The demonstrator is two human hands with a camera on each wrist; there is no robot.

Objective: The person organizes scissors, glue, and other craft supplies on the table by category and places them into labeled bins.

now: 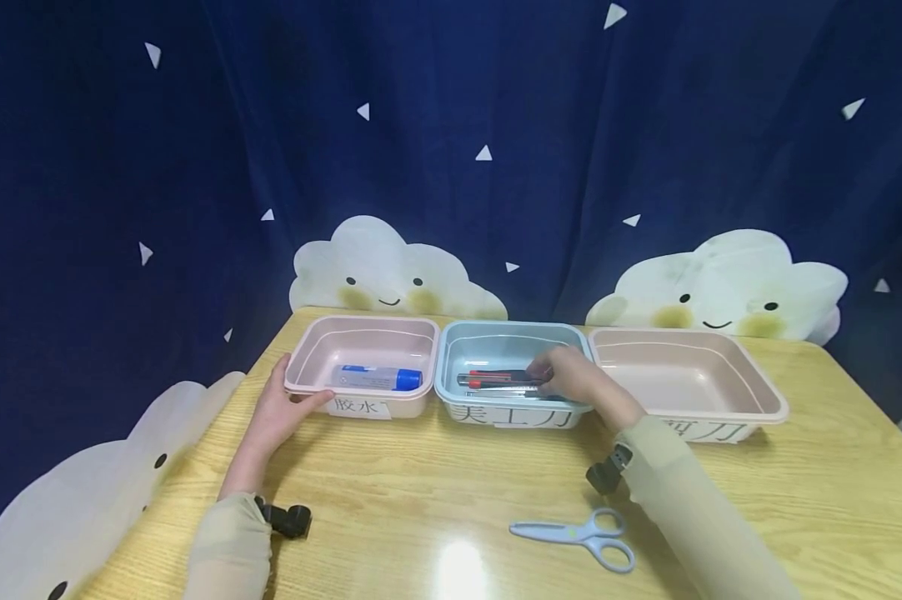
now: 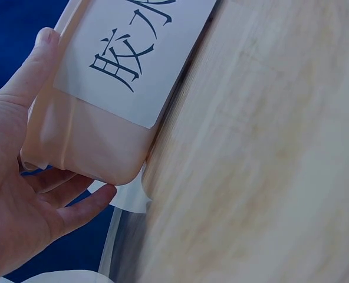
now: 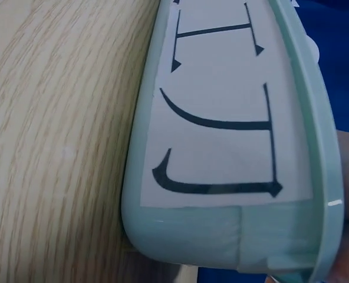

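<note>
My left hand [image 1: 278, 414] holds the front left corner of a pink plastic bin [image 1: 368, 346], thumb along the front rim and fingers round the side. A clear glue bottle [image 1: 376, 378] with a blue cap lies in that bin. In the middle stands a light blue bin [image 1: 514, 340] with several utility knives [image 1: 496, 378], black and red or clear, lying side by side. My right hand [image 1: 574, 375] reaches over its front right rim, fingertips down at the knives' right ends. Those fingertips are hidden in the right wrist view, so I cannot tell whether they pinch a knife.
On the right stands a second pink bin [image 1: 672, 367], partly behind my right forearm. Light blue scissors [image 1: 571, 533] lie on the wooden table [image 1: 391, 492] in front. Labels with Chinese characters are on the bins' front walls. A dark blue curtain [image 1: 436, 150] hangs behind.
</note>
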